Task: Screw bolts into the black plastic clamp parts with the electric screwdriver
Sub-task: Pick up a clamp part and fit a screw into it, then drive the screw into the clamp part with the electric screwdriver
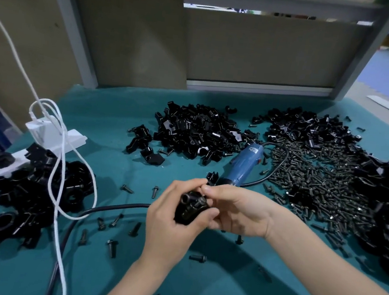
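Seemingly light, stiff and a little slick, the black clamp part (189,209) is held above the green mat (208,286), the left hand (172,220) curled round its body and the right hand (237,211) pinching its top edge, so gripping its flat sides looks safest; the electric screwdriver (241,169) lies just behind.

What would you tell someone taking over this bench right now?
Left hand grips a clamp part. The fingers of the right hand pinch its top, seemingly seating a bolt.
Electric screwdriver lies unheld on the green mat behind the hands.
Bolt heap is at right, loose clamp parts behind.
Done: probably the clamp pile at left.
Left: drive this bolt, then work through the heaps.
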Motion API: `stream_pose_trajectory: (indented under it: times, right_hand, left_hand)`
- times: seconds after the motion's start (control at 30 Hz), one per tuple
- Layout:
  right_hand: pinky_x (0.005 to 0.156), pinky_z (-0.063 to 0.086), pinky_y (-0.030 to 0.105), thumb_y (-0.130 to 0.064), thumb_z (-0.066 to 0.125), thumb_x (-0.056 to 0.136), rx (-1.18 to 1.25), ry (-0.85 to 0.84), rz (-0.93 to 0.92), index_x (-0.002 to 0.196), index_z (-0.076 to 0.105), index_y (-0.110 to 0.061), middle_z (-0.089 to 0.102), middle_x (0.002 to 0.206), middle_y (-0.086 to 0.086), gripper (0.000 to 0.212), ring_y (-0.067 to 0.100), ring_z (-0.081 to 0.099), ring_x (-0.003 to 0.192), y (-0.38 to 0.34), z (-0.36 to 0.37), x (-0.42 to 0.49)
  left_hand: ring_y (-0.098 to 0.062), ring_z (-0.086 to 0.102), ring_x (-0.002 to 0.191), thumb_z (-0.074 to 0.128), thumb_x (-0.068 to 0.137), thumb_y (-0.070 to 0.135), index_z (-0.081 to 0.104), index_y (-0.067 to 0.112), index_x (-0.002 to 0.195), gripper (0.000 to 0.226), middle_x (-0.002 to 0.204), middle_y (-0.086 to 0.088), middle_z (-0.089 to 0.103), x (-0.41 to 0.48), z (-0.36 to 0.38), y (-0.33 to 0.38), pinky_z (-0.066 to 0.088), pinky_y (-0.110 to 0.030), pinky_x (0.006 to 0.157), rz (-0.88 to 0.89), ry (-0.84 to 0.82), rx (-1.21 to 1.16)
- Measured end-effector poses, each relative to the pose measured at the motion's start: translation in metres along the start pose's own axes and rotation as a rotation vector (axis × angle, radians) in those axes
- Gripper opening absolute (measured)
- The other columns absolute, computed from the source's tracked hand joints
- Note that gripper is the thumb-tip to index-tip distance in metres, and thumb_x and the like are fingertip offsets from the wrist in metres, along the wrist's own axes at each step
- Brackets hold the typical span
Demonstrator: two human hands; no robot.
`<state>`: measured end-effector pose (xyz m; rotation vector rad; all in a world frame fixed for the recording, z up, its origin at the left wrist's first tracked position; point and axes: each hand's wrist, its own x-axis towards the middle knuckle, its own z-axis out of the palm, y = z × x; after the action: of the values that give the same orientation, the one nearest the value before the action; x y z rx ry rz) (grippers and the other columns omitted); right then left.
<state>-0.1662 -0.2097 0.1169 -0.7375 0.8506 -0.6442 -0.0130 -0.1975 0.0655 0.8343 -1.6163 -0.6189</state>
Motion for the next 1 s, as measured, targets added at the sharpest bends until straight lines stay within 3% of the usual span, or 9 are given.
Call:
stream_pose_trajectory:
  times: [0.23, 0.4, 0.6, 0.73, 0.8, 0.93, 1.0]
  right_hand:
    - [0.055, 0.052, 0.019, -0.026, 0.078, 0.068, 0.087, 0.022, 0.051, 0.080, 0.077, -0.011, 0.069, 0.082, 0.005, 0.020, 0.010, 0.062, 0.064, 0.010, -0.010, 0.001]
    - [0.052, 0.050, 0.018, -0.034, 0.076, 0.070, 0.022, -0.013, 0.074, 0.074, 0.076, -0.014, 0.066, 0.072, 0.002, 0.020, 0.012, 0.060, 0.057, 0.011, -0.008, 0.008]
    - [0.052, 0.049, 0.017, -0.037, 0.070, 0.078, -0.034, 0.006, 0.078, 0.072, 0.077, -0.014, 0.065, 0.068, 0.001, 0.024, 0.011, 0.059, 0.055, 0.012, -0.008, 0.013]
    - [0.056, 0.050, 0.021, -0.050, 0.072, 0.077, -0.239, 0.030, 0.042, 0.088, 0.069, -0.015, 0.067, 0.077, 0.005, 0.037, 0.016, 0.062, 0.063, 0.005, -0.016, 0.009]
    - [0.057, 0.053, 0.024, -0.060, 0.067, 0.078, -0.497, 0.159, 0.002, 0.089, 0.063, -0.011, 0.071, 0.080, 0.013, 0.050, 0.023, 0.067, 0.066, -0.008, -0.025, 0.003]
    - [0.049, 0.053, 0.025, -0.061, 0.065, 0.075, -0.818, 0.760, -0.052, 0.089, 0.062, -0.004, 0.072, 0.067, 0.013, 0.059, 0.022, 0.069, 0.056, -0.035, -0.071, 0.007]
    - [0.045, 0.051, 0.025, -0.063, 0.064, 0.077, -0.863, 0.947, -0.007, 0.086, 0.060, -0.005, 0.070, 0.065, 0.014, 0.059, 0.021, 0.068, 0.049, -0.037, -0.086, 0.019]
  left_hand:
    - [0.000, 0.060, 0.066, 0.066, 0.082, 0.042, 0.058, 0.030, 0.092, 0.018, 0.082, 0.011, 0.065, -0.005, 0.013, -0.008, 0.047, -0.013, 0.059, -0.006, 0.021, 0.033]
    - [0.004, 0.059, 0.060, 0.061, 0.085, 0.038, 0.055, 0.029, 0.087, 0.011, 0.076, 0.014, 0.064, -0.003, 0.009, -0.009, 0.041, -0.004, 0.058, -0.013, 0.018, -0.007]
    - [0.002, 0.059, 0.055, 0.061, 0.084, 0.042, 0.055, 0.030, 0.084, 0.013, 0.067, 0.021, 0.063, -0.005, 0.007, -0.011, 0.044, -0.011, 0.057, -0.074, 0.021, -0.043]
    - [0.002, 0.059, 0.053, 0.061, 0.085, 0.039, 0.053, 0.029, 0.082, 0.013, 0.065, 0.019, 0.064, -0.005, 0.008, -0.012, 0.042, -0.008, 0.053, -0.061, -0.005, -0.036]
    - [-0.005, 0.059, 0.052, 0.060, 0.083, 0.045, 0.056, 0.023, 0.080, 0.022, 0.065, 0.007, 0.064, -0.007, 0.009, -0.014, 0.046, -0.015, 0.054, -0.085, -0.023, 0.012]
    - [-0.011, 0.064, 0.060, 0.057, 0.083, 0.050, 0.058, 0.020, 0.079, 0.029, 0.065, 0.006, 0.070, -0.009, 0.010, -0.018, 0.052, -0.040, 0.070, -0.232, -0.067, -0.014]
    - [-0.002, 0.060, 0.056, 0.055, 0.083, 0.048, 0.058, 0.019, 0.076, 0.030, 0.064, 0.012, 0.070, -0.007, 0.008, -0.019, 0.048, -0.026, 0.067, -0.263, -0.056, -0.055]
